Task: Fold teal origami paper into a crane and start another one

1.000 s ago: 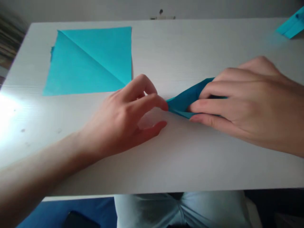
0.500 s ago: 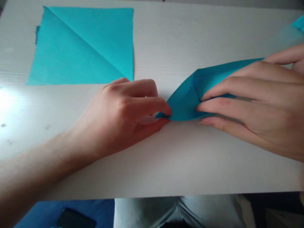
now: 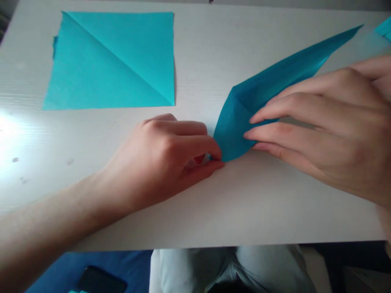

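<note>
A folded blue paper (image 3: 256,108) lies in a long wedge, its point reaching toward the upper right and its lower tip at the middle of the white table (image 3: 259,211). My left hand (image 3: 161,158) pinches that lower tip between its fingers and thumb. My right hand (image 3: 324,126) lies to the right, with its fingertips on the paper's lower edge. Part of the paper is hidden behind those fingers. A flat blue paper square (image 3: 110,61) with a diagonal crease lies at the upper left, apart from both hands.
A small piece of blue paper (image 3: 384,29) sits at the table's upper right corner. Below the front table edge are my legs in light trousers (image 3: 232,268) and a black phone (image 3: 100,280) on a blue surface.
The folded paper has spread from a small bundle into a long wedge reaching upper right. My right hand has opened out along it. The view has tilted down.
</note>
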Motion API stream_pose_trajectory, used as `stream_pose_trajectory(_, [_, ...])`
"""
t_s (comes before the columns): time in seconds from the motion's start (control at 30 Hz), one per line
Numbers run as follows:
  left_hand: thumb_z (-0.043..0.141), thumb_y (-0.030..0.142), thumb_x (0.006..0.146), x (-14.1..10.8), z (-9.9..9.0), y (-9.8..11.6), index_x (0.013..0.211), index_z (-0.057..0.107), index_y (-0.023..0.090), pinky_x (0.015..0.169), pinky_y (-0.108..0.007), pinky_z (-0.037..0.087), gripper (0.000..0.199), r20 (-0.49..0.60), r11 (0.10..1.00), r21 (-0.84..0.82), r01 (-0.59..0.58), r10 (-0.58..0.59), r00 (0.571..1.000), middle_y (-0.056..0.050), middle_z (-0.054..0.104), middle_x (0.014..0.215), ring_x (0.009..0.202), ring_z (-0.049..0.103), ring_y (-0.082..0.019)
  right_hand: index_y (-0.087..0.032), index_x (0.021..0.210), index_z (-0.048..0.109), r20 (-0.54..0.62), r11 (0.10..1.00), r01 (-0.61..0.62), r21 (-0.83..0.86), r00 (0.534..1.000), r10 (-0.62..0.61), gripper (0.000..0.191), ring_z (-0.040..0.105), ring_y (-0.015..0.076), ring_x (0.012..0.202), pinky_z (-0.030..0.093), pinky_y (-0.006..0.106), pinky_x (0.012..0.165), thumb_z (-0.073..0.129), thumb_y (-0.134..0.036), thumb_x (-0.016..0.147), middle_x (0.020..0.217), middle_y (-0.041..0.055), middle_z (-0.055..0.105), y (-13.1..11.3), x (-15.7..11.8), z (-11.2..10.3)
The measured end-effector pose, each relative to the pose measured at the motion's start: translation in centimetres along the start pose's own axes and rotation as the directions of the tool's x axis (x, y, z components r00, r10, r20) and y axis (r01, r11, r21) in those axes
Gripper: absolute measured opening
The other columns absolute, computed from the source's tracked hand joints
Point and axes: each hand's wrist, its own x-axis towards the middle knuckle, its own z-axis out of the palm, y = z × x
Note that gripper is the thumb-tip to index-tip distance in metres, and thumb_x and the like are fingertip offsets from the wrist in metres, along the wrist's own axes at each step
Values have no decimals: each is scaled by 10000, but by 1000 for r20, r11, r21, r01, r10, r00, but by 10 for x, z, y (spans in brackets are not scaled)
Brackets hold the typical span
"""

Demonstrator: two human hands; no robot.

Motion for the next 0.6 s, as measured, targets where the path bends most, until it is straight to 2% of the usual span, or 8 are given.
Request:
stream_pose_trajectory(0.1, [729,200,1249,-2,0,1,1200,901,245,753,-403,470,184,11,999,31,-35,35,999,5,860,995,748,672,-182,-334,1134,900,69,998,60,-10,996,-60,488,799,377,1557,461,715,1260,497,-415,1397,1490,-56,917,-4,3,2])
stream_pose_trajectory(0.2, [733,329,1256,-2,-5,-2,1233,938,265,768,-391,483,216,-4,991,97,-89,90,996,-17,866,1038,784,710,-196,-329,1143,892,60,997,75,-5,995,-75,416,808,368,1566,455,708,1293,550,-347,1379,1457,-47,938,-3,4,4])
stream_pose_trajectory(0.33, [702,571,1258,0,-11,-11,1197,979,322,903,-427,582,377,10,963,245,-113,114,993,-7,861,1132,864,776,-205,-286,1190,793,1,991,131,25,991,-131,248,802,358,1613,473,718,1320,623,-270,1370,1406,-23,944,3,4,7])
stream_pose_trajectory(0.4, [694,539,1258,2,-12,-14,1187,994,334,877,-409,572,371,23,967,214,-138,136,990,0,864,1123,838,766,-189,-278,1192,776,-9,991,132,27,991,-132,217,817,362,1589,476,725,1311,642,-251,1361,1364,-30,946,4,5,8])
stream_pose_trajectory(0.5, [722,435,1245,3,-13,-17,1205,1004,344,815,-368,515,300,28,977,128,-171,168,985,4,878,1092,797,734,-171,-275,1164,834,13,996,81,25,997,-81,299,851,389,1502,481,735,1285,608,-290,1360,1324,-14,950,2,8,10])
stream_pose_trajectory(0.6, [779,389,1237,4,-14,-18,1135,1005,324,817,-359,470,256,36,975,117,-190,187,982,0,882,1077,783,692,-165,-258,1131,854,11,999,39,14,999,-39,372,860,412,1456,481,754,1252,584,-357,1368,1298,11,952,-2,12,13])
